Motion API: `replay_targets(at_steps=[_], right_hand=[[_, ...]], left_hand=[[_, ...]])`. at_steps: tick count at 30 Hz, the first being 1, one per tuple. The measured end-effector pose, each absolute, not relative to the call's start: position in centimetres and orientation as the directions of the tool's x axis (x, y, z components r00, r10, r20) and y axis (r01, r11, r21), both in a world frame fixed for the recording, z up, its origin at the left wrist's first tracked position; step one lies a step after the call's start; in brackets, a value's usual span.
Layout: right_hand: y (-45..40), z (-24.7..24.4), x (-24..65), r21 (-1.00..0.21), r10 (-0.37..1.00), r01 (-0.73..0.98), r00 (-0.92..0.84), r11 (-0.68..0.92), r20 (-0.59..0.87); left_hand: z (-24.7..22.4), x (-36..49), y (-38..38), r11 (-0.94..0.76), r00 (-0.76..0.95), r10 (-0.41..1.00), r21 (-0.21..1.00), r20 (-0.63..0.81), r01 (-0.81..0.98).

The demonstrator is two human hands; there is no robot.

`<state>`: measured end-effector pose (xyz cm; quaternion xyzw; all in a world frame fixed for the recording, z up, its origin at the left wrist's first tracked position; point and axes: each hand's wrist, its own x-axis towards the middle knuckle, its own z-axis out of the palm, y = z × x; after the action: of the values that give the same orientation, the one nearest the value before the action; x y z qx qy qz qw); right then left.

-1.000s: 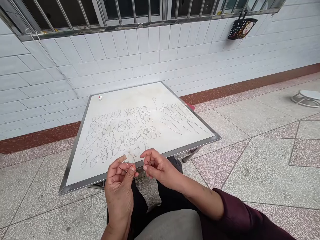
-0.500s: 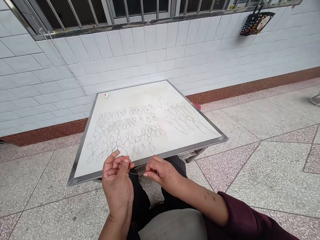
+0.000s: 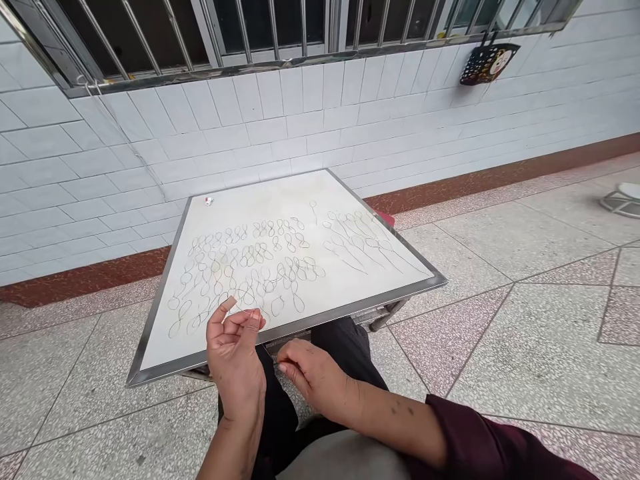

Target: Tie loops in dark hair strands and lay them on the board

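Note:
My left hand [image 3: 237,367] is raised over the table's near edge, palm towards me. Its thumb and index finger pinch a very thin wire that barely shows now. Lower and to the right, above my lap, my right hand [image 3: 315,380] is closed in a pinch at the wire's other side; its fingertips are partly hidden. Beyond my hands, many thin wire loops [image 3: 247,253], several twisted into figure-eights, lie in rows on the white table [image 3: 265,193]. To their right are single wire loops with long tails [image 3: 370,243].
A grey metal rim [image 3: 350,307] edges the table. A small white-and-red object [image 3: 209,201] lies in its far left corner. Behind stands a tiled wall with window bars [image 3: 303,30], where a dark patterned bag [image 3: 487,65] hangs. A round stool [image 3: 625,200] is at far right.
My right hand has moved slightly down and left, nearer my lap. My left hand stays pinched in nearly the same place. The wire between the hands shows less clearly, and the view has shifted slightly.

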<state>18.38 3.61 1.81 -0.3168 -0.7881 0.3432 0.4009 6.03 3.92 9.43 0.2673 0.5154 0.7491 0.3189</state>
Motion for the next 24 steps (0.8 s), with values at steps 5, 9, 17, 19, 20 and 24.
replay_targets(at_steps=[5, 9, 17, 19, 20, 24], right_hand=[[5.3, 3.9, 18.9, -0.574, 0.714, 0.428, -0.471, 0.698, 0.517], [5.9, 4.9, 18.7, -0.548, 0.704, 0.445, -0.499, 0.708, 0.505], [5.2, 4.0, 18.2, -0.57, 0.737, 0.47, -0.476, 0.674, 0.48], [5.1, 3.7, 18.0, -0.545, 0.734, 0.493, -0.478, 0.679, 0.482], [5.0, 3.5, 17.8, -0.534, 0.735, 0.505, -0.477, 0.678, 0.482], [4.7, 3.0, 17.3, -0.541, 0.741, 0.506, -0.471, 0.672, 0.479]], left_hand=[[9.4, 6.9, 3.6, -0.206, -0.617, 0.786, 0.956, 0.034, -0.211], [9.3, 7.4, 3.5, -0.192, -0.601, 0.799, 0.956, 0.022, -0.221], [9.1, 7.6, 3.4, -0.218, -0.617, 0.783, 0.964, 0.079, -0.154], [9.2, 7.6, 3.4, -0.214, -0.625, 0.776, 0.968, 0.085, -0.133], [9.2, 7.6, 3.4, -0.215, -0.629, 0.772, 0.969, 0.09, -0.125], [9.2, 7.2, 3.4, -0.235, -0.659, 0.742, 0.969, 0.125, -0.081]])
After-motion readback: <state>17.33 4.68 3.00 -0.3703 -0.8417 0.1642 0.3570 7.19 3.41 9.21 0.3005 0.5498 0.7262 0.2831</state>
